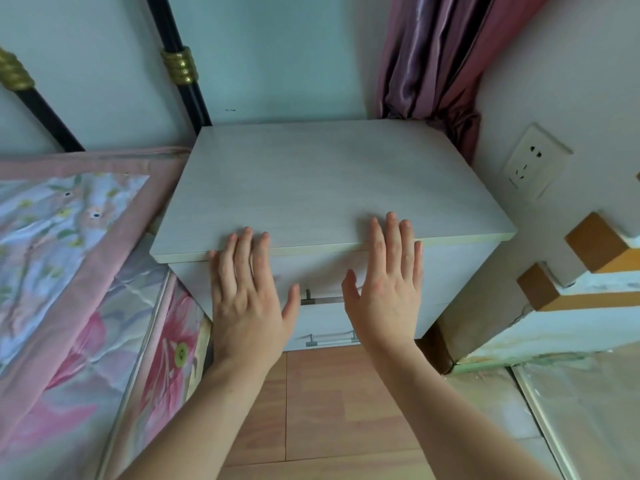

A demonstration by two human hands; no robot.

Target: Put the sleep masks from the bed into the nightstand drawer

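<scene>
Left hand (247,296): fingers spread flat — nothing held, raised before the nightstand (329,188).
Right hand (384,285): likewise splayed — empty.

You're looking at a nightstand (322,181) in pale, whitish wood grain with silver drawer handles (329,338), beside a bed cover (69,258) with a pink border and pink-and-blue floral print. Behind it hangs a mauve curtain (436,57) — satiny purple-pink — and the floor (322,407) is warm orange-brown wood.
</scene>
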